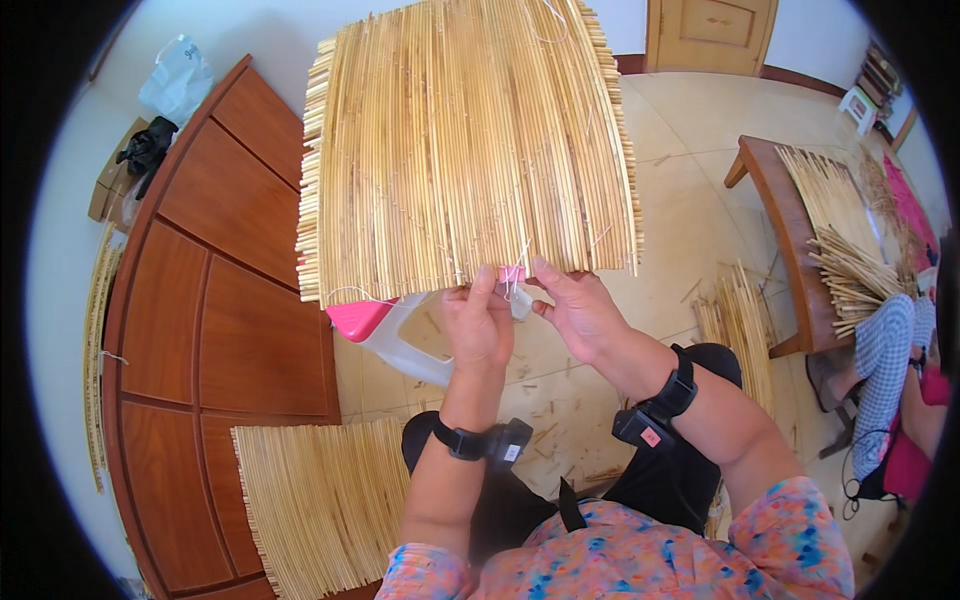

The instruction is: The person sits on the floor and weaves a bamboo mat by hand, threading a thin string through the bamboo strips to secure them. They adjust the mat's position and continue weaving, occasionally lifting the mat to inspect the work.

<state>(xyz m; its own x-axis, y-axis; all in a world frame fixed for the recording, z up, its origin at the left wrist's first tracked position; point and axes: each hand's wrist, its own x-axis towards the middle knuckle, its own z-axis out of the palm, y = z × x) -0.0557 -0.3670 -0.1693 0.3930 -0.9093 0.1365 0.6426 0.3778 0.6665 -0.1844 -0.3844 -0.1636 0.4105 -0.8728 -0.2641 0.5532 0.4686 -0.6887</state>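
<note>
Close in, the left hand (pixel 478 325) is curled with its thumb up at the near edge of the mat (pixel 470 150), and the right hand (pixel 580 312) is just beside it, thumb at the edge, fingers half bent. Can't tell if either's really pinching the white cord (pixel 514 284) between them. There's a pink bit (pixel 512 272) there too. Imo: steady the edge with the left, pull the cord snug with the right, evenly, or those end reeds could skew. The mat's up in front of the person, pink-and-white jug (pixel 405 348) below. Further off, loose reeds (pixel 855 280) on the counter (pixel 783 220).
</note>
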